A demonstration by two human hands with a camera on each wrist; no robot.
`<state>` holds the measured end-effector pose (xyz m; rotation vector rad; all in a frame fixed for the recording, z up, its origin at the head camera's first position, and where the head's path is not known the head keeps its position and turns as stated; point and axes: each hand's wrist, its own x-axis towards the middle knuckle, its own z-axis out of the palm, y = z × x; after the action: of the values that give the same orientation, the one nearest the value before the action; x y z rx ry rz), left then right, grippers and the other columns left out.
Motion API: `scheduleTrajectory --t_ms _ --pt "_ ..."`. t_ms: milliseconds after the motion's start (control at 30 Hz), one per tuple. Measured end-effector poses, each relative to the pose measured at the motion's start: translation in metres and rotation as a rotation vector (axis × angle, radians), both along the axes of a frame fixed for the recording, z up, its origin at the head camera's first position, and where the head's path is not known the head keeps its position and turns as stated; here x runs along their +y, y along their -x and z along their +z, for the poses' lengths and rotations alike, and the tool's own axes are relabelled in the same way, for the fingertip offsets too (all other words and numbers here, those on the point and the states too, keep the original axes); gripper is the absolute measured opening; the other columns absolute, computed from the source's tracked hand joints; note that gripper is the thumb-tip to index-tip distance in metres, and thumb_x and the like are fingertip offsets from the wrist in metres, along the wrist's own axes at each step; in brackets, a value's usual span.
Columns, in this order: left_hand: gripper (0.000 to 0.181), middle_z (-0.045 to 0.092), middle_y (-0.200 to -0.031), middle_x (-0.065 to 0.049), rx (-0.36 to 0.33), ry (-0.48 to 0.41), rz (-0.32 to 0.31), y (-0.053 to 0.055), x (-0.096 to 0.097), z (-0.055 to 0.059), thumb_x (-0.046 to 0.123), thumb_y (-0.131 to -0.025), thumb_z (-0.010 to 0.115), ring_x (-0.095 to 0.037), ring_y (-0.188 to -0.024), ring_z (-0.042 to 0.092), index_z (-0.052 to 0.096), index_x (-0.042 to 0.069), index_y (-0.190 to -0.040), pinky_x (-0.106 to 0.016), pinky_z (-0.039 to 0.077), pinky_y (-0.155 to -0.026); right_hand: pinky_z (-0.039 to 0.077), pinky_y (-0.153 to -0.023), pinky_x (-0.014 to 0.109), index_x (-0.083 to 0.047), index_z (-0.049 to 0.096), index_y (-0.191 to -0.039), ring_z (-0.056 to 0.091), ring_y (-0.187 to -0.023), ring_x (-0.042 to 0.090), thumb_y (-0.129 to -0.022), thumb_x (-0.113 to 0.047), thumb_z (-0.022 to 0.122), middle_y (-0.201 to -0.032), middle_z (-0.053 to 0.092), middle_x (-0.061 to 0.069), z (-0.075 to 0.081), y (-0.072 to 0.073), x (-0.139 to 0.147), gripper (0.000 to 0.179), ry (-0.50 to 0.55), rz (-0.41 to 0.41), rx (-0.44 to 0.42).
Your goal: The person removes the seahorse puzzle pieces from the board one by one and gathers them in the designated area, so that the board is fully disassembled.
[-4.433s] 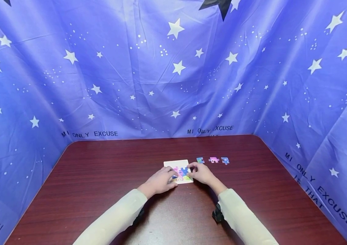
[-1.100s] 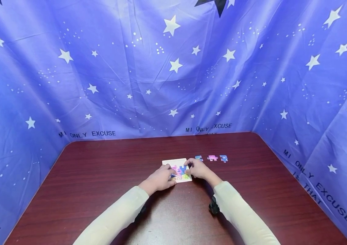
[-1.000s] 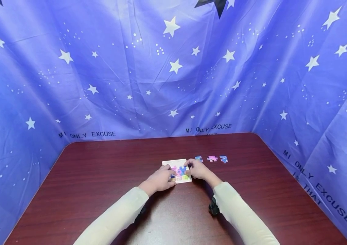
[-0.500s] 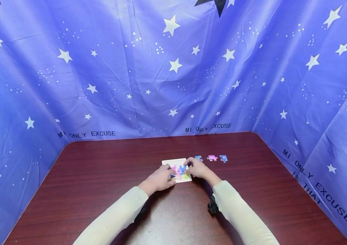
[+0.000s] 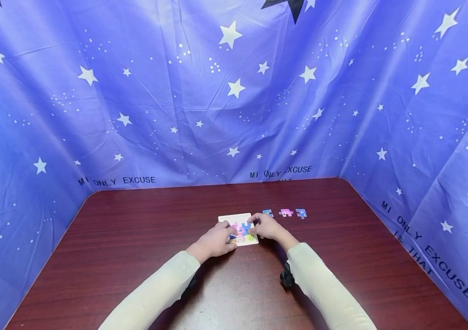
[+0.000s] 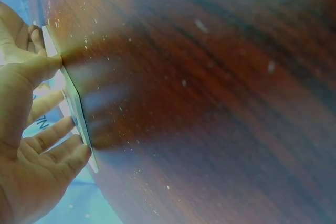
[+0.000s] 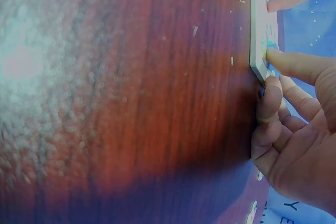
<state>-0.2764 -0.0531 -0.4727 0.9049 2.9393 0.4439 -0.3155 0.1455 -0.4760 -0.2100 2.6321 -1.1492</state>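
Note:
A pale puzzle board (image 5: 234, 217) lies flat on the table, with pink, blue and yellow-green pieces in its near part. My left hand (image 5: 215, 240) holds the board at its left side, its thumb at the near edge and its fingers over the pieces. In the left wrist view the thumb (image 6: 50, 66) touches the board's edge. From the right, my right hand (image 5: 270, 228) pinches a blue puzzle piece (image 5: 246, 228) between thumb and index finger, at the board's right side. The right wrist view shows that thumb (image 7: 299, 65) on the board's surface. My fingers hide some pieces.
Three loose puzzle pieces lie right of the board: a blue-green one (image 5: 267, 212), a pink one (image 5: 286, 212) and a blue one (image 5: 301, 213). The dark red-brown table (image 5: 155, 215) ends at a blue star-printed curtain (image 5: 200, 101) on three sides.
The head view has shifted slightly since the oldest frame. Both hands stay at the board with only slight finger movement, and the three loose pieces lie as before.

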Motion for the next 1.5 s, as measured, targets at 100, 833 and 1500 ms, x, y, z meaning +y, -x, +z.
scheduleTrajectory --t_ms 100,833,1500 --pt "0.036 0.054 -0.103 -0.004 0.0 0.004 -0.003 0.0005 -0.0002 -0.0005 0.032 -0.083 0.068 -0.017 -0.092 0.049 0.064 0.013 -0.113 -0.031 0.046 -0.083 0.037 -0.045 0.023 -0.005 0.062 -0.104 0.044 -0.046 0.013 -0.08 -0.008 0.069 -0.064 0.048 0.003 -0.0003 0.0002 0.0 0.025 0.004 0.001 0.001" --pt "0.04 0.054 -0.11 -0.007 -0.005 0.051 -0.009 -0.0013 0.0013 0.0041 0.031 -0.085 0.066 -0.019 -0.098 0.049 0.063 0.011 -0.119 -0.03 0.045 -0.088 0.039 -0.046 0.023 -0.005 0.061 -0.106 0.044 -0.048 0.013 -0.08 -0.008 0.07 -0.066 0.048 0.003 0.0008 -0.0007 0.0013 0.027 0.027 0.024 0.011" --pt "0.04 0.054 -0.107 -0.006 0.018 0.061 -0.024 -0.0002 0.0021 0.003 0.032 -0.084 0.067 -0.018 -0.095 0.049 0.064 0.011 -0.118 -0.029 0.045 -0.087 0.037 -0.055 0.022 -0.001 0.063 -0.104 0.045 -0.062 0.011 -0.077 -0.006 0.071 -0.068 0.05 0.002 0.0006 -0.0034 0.0054 0.029 0.037 0.104 0.193"
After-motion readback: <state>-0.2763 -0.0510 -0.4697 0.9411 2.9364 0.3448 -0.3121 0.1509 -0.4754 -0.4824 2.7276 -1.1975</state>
